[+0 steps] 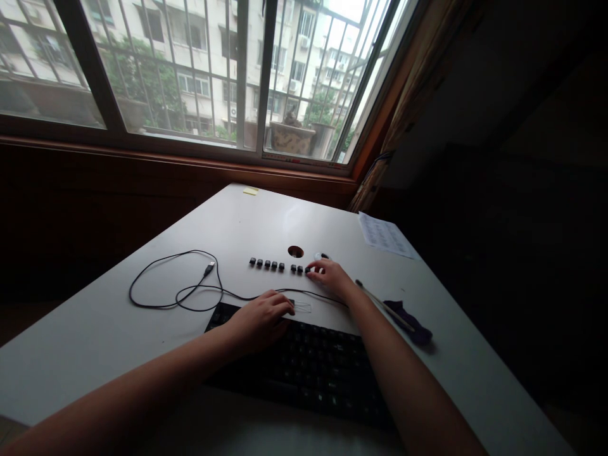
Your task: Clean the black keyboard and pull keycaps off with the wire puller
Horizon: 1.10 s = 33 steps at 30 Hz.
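A black keyboard (327,367) lies in front of me, partly covered by my forearms. Over its back edge, my left hand (266,311) has its fingers closed around what looks like a wire keycap puller (303,307), whose thin loops stick out to the right. Beyond the keyboard runs a row of small black keycaps (267,265), with a gap toward its right side. At the right end of this row, my right hand (330,277) pinches one keycap (308,270) close to the tabletop.
A black USB cable (156,306) loops across the white desk (190,228) at left. To the right lie a thin brush (380,302) and a dark purple cloth (409,322). Printed paper (387,235), a round desk hole (295,251) and a yellow note (250,190) are farther back, before a window.
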### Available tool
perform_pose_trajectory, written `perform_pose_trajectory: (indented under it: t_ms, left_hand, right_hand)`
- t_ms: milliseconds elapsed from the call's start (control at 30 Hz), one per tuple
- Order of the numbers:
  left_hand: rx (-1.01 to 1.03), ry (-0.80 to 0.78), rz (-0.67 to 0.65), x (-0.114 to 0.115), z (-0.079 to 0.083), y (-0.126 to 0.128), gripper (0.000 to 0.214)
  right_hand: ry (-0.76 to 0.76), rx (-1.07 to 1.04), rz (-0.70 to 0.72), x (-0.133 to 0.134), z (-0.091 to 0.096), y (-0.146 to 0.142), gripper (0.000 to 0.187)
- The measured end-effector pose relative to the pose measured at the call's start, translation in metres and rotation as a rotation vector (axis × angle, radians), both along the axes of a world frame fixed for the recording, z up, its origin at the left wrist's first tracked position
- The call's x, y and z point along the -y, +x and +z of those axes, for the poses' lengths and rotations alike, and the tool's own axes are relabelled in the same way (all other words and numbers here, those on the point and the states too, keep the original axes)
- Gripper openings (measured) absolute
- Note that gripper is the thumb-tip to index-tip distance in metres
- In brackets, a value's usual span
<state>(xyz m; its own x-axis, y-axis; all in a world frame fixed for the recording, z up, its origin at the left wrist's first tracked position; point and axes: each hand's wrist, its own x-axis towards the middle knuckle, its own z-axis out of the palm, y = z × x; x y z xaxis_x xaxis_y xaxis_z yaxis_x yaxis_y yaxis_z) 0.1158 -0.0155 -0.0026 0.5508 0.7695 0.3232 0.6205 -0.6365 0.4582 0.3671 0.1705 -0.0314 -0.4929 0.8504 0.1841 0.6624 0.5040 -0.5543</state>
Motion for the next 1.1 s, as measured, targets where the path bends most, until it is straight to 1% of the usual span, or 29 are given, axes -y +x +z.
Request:
perform_pose_trajectory:
  t_ms: [133,233,500,767,1000,1100]
  left_hand:
    - [-0.002,-0.004,0.001,0.001,0.002,0.000,0.025]
    - [-0.011,-0.010,0.003,0.001,0.003,0.000,0.025]
    - [-0.006,0.003,-0.004,0.000,0.000,0.000,0.024]
    - [-0.002,0.018,-0.012,0.000,-0.001,0.000,0.024]
    - [-0.006,0.014,-0.011,-0.001,-0.002,0.000,0.023]
    - [-0.012,0.011,-0.013,-0.001,-0.001,0.000,0.025]
  right_hand:
    - [-0.008,0.004,0.007,0.001,0.002,0.000,0.032]
    - [0.006,0.016,0.008,0.002,0.004,-0.004,0.035]
    - [0.040,0.047,-0.025,0.003,0.004,-0.017,0.025]
    - [0.057,0.055,-0.019,0.001,-0.001,-0.018,0.020]
    - [0.069,0.056,-0.010,0.004,0.000,-0.017,0.019]
    - [0.082,0.054,-0.011,0.006,0.002,-0.018,0.025]
